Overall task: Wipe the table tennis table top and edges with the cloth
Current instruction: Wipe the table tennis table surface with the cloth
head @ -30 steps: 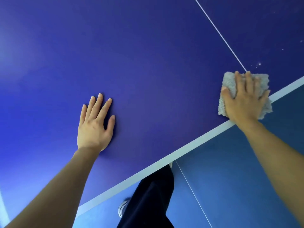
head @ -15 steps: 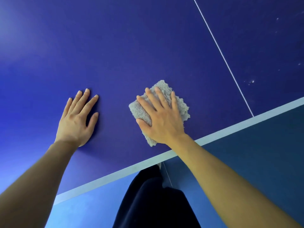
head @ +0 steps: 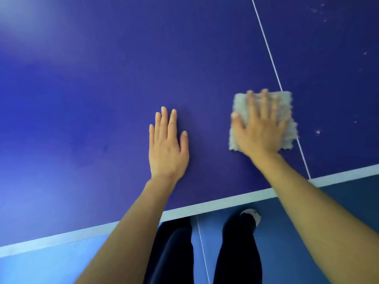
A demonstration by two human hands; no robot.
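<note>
Evidently the top-wiping step was in hand: the right hand pressed one grey cloth flat on the bench, fingers straight and spread, at the white centre line. The left hand rested flat, fingers straight, nearly together. Next, probably, a sweep right over the pale specks, then the white edge stripe. Two hands, one cloth.
</note>
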